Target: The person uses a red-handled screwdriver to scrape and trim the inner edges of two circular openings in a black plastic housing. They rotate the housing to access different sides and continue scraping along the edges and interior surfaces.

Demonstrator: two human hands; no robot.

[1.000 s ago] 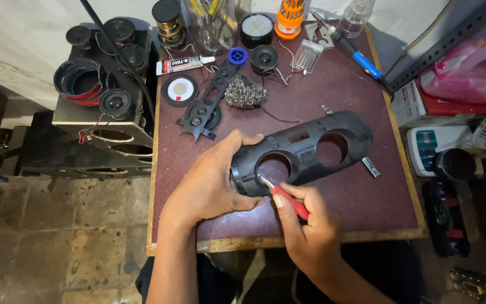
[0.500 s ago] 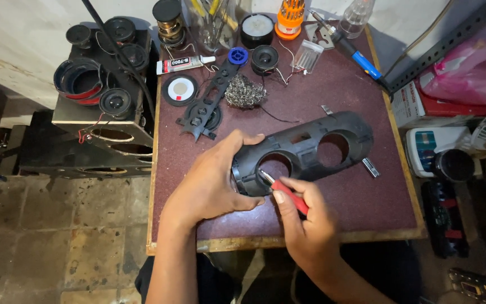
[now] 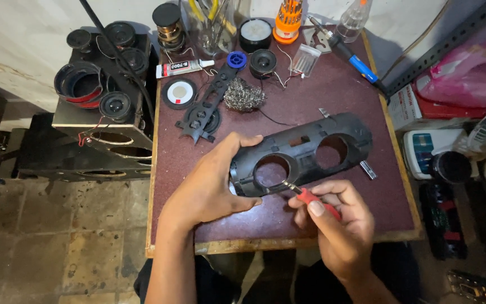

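The left hand [image 3: 209, 183] gripped the left end of a black panel [image 3: 302, 155] with two round holes, which lay tilted near the front edge of the maroon table [image 3: 333, 101]. The right hand [image 3: 336, 222] was closed around a red screwdriver [image 3: 310, 198], its tip touching the rim of the panel's left hole.

At the table's back edge stood a clear jar [image 3: 212, 25] holding yellow-handled tools, and beside it an orange stand [image 3: 288, 19] filled with driver bits. A small clear box [image 3: 302, 59] lay near a black speaker [image 3: 262, 62]; its contents could not be made out. A steel-wool wad [image 3: 243, 94], a glue tube [image 3: 184, 68] and a clear bottle [image 3: 352, 19] were also there.
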